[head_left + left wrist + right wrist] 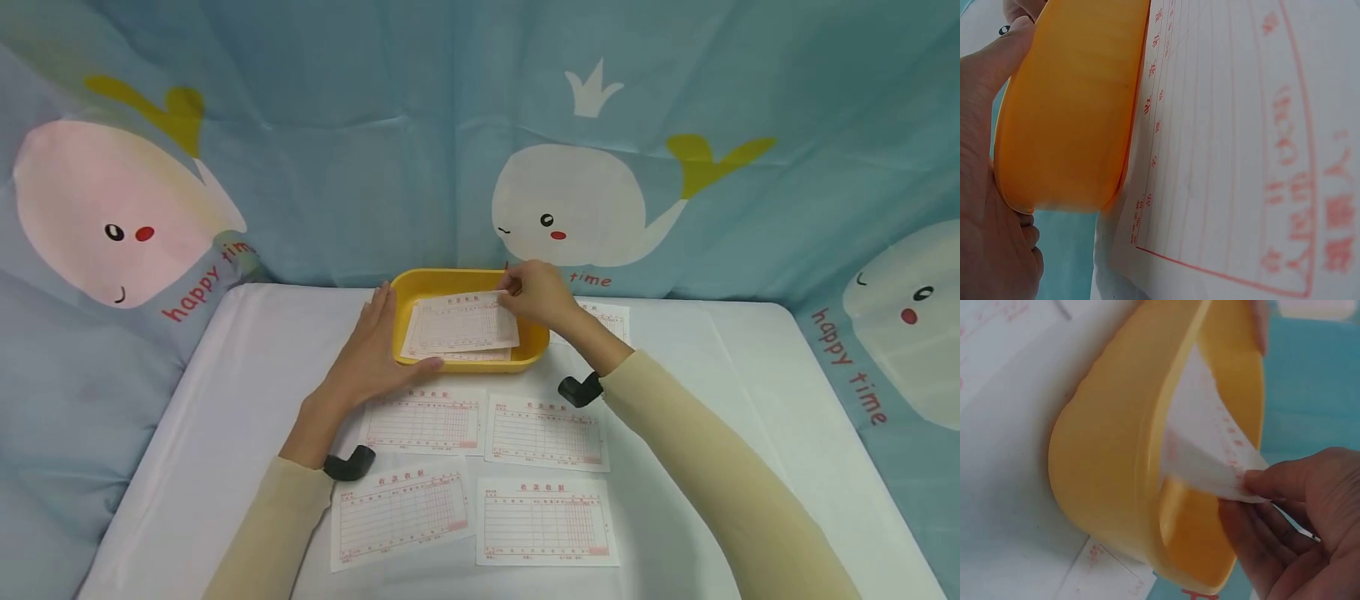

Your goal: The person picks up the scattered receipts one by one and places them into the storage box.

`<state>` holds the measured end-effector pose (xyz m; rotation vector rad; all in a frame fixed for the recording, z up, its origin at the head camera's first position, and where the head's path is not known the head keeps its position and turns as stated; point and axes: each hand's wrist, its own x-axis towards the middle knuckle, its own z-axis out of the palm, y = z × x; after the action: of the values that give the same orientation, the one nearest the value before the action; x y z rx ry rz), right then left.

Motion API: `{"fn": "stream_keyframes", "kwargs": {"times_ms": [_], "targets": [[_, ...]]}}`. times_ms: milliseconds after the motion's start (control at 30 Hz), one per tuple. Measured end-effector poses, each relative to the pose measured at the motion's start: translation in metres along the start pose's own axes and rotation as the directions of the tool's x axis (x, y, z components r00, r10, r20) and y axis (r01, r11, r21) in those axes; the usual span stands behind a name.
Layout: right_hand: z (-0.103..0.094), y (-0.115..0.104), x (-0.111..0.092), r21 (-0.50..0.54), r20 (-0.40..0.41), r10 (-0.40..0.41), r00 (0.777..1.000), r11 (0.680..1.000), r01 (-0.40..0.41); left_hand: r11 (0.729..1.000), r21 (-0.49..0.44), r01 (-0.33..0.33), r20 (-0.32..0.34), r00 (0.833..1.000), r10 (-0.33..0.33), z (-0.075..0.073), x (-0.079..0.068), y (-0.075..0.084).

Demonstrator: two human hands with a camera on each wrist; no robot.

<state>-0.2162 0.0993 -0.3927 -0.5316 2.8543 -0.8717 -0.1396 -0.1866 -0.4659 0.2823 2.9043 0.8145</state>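
A yellow plastic basin [471, 367] stands at the back of the white table, with printed paper slips inside it. My right hand [542, 293] pinches the upper right corner of one receipt slip [465, 321] between thumb and fingers, over the basin's right part. That slip's corner lifts in the right wrist view, held by the fingertips. Beneath it lies another receipt slip [487, 356], mostly covered. My left hand [367, 350] holds the basin's left end, thumb along the front rim and fingers along the left side.
In front of the basin lie receipt slips in two rows, such as the near left one [401, 517] and the near right one [547, 521]. One more slip [609, 318] lies right of the basin, partly behind my right arm. A blue whale-print curtain [420, 167] hangs behind the table.
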Motion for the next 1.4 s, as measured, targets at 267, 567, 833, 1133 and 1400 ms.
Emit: {"fn": "stream_keyframes", "kwargs": {"times_ms": [267, 567, 833, 1133, 1400], "targets": [[0.006, -0.014, 0.009, -0.134, 0.044, -0.036, 0.998, 0.990, 0.041, 1.000, -0.005, 0.004, 0.002, 1.000, -0.004, -0.002, -0.002, 0.000], [0.006, -0.017, 0.014, -0.138, 0.076, 0.005, 0.997, 0.990, 0.005, 1.000, 0.009, -0.010, -0.005, 1.000, 0.010, 0.000, -0.001, -0.001], [0.005, -0.017, 0.018, -0.141, 0.080, 0.031, 0.996, 0.990, -0.019, 1.000, 0.011, -0.010, -0.008, 1.000, 0.010, 0.001, -0.001, -0.002], [-0.006, -0.017, 0.015, -0.144, 0.075, 0.009, 0.997, 0.990, 0.002, 1.000, -0.002, 0.003, 0.002, 1.000, -0.003, -0.001, -0.002, -0.003], [-0.024, -0.018, 0.000, -0.138, 0.073, -0.043, 0.996, 0.989, 0.052, 1.000, -0.011, 0.009, 0.002, 1.000, -0.009, 0.001, 0.000, -0.001]]}}
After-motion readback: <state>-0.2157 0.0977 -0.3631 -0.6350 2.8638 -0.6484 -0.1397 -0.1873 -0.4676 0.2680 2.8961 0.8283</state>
